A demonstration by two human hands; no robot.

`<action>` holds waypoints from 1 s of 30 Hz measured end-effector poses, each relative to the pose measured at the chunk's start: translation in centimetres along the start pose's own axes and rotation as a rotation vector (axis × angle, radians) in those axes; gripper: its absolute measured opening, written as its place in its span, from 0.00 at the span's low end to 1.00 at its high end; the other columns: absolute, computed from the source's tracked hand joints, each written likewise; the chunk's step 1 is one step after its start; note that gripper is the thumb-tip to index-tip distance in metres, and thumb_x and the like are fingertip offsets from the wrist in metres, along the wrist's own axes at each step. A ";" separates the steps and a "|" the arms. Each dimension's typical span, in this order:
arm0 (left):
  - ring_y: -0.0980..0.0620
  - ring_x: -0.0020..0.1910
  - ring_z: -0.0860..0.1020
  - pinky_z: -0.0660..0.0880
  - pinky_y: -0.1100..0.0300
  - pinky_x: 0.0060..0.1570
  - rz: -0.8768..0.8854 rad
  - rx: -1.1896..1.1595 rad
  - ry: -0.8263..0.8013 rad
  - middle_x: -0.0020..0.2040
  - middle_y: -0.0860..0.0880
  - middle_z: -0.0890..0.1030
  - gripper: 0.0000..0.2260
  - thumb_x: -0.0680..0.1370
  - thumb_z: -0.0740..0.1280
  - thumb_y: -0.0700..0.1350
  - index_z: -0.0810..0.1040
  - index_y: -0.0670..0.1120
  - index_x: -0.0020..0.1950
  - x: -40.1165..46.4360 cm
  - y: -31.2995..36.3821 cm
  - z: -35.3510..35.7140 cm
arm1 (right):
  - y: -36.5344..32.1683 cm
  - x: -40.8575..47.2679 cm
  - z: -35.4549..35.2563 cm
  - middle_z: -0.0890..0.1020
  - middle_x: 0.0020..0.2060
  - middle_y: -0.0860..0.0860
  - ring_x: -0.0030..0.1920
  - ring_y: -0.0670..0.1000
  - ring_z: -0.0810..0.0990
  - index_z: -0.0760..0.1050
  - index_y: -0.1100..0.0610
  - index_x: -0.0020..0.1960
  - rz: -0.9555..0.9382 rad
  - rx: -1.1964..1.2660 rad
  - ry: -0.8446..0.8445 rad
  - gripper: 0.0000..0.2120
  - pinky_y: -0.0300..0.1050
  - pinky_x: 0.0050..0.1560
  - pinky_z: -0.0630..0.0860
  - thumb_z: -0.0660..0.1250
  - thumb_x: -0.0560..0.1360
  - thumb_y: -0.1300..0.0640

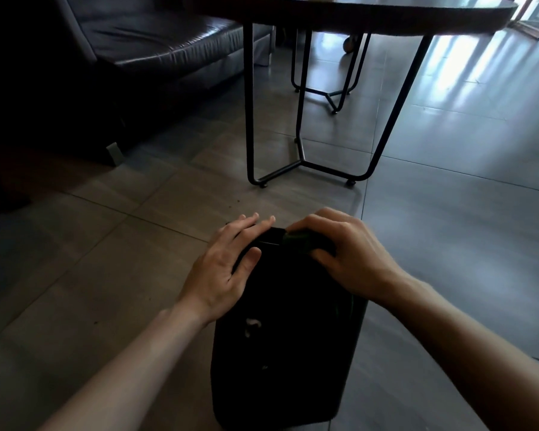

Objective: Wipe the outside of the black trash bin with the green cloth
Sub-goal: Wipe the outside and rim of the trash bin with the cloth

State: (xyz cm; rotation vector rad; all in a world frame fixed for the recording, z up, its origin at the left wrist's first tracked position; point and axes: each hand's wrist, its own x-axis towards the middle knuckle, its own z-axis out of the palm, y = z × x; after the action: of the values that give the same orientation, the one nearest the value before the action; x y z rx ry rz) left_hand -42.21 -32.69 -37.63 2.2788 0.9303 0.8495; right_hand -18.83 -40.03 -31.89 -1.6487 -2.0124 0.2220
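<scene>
Right hand [339, 244] curled tight round green cloth [305, 241], pressing it on far top edge of black trash bin [287, 337]. Left hand [231, 265] flat on bin's far left side, fingers straight, holding nothing. Bin down low on grey tile floor [106, 275], near round table [355, 14].

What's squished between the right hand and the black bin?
The green cloth, bunched under the right hand against the far rim of the black trash bin, seen in the head view.
</scene>
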 end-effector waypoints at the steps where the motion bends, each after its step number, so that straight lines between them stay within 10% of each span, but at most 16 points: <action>1: 0.56 0.79 0.63 0.66 0.45 0.75 -0.007 -0.003 0.010 0.76 0.57 0.69 0.20 0.84 0.54 0.57 0.67 0.62 0.77 0.0 -0.1 0.1 | -0.3 -0.6 0.4 0.80 0.55 0.49 0.56 0.52 0.79 0.79 0.50 0.64 -0.007 0.025 0.131 0.21 0.55 0.55 0.78 0.71 0.74 0.64; 5: 0.52 0.77 0.66 0.66 0.44 0.74 -0.036 -0.008 0.031 0.75 0.53 0.72 0.20 0.85 0.56 0.52 0.69 0.58 0.77 0.3 -0.6 0.1 | -3.0 -3.1 4.0 0.79 0.61 0.55 0.62 0.58 0.78 0.79 0.55 0.66 -0.106 0.020 0.487 0.22 0.54 0.59 0.76 0.71 0.73 0.67; 20: 0.59 0.82 0.53 0.66 0.52 0.74 -0.017 0.036 -0.055 0.79 0.57 0.65 0.20 0.83 0.56 0.62 0.66 0.67 0.75 0.6 -0.6 -0.4 | -4.8 -10.5 15.2 0.68 0.78 0.53 0.79 0.58 0.64 0.68 0.45 0.77 -0.389 -0.515 0.176 0.21 0.69 0.70 0.69 0.62 0.84 0.49; 30: 0.50 0.76 0.68 0.72 0.49 0.69 -0.001 0.177 -0.014 0.75 0.50 0.72 0.18 0.83 0.56 0.61 0.68 0.70 0.73 1.0 0.4 -0.3 | -3.8 -13.6 16.6 0.65 0.78 0.47 0.79 0.53 0.62 0.67 0.42 0.75 -0.532 -0.705 -0.077 0.21 0.56 0.74 0.66 0.45 0.88 0.56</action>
State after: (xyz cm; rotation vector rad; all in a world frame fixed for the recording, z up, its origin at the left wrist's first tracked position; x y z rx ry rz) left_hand -41.67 -32.10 -36.78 2.4302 1.0367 0.7766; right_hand -28.63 -50.59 -48.27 -1.3803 -2.6837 -0.6949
